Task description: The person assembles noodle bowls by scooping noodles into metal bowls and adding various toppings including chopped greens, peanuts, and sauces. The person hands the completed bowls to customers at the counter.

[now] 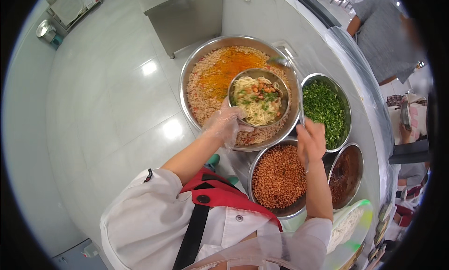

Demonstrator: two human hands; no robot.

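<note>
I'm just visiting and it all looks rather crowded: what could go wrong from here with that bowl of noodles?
The small metal bowl is held from one side by the left hand above the wide basin; if it tipped, noodles might spill into the crumbly mixture.
The long-handled utensil in the right hand runs close by the bowl, so it might knock it.
The utensil also passes beside the chopped greens, where drips might fall.

White shirt (140, 209), red apron (217, 191) (black strap (191, 237), button (203, 199)), clear plastic glove (220, 125)
</note>
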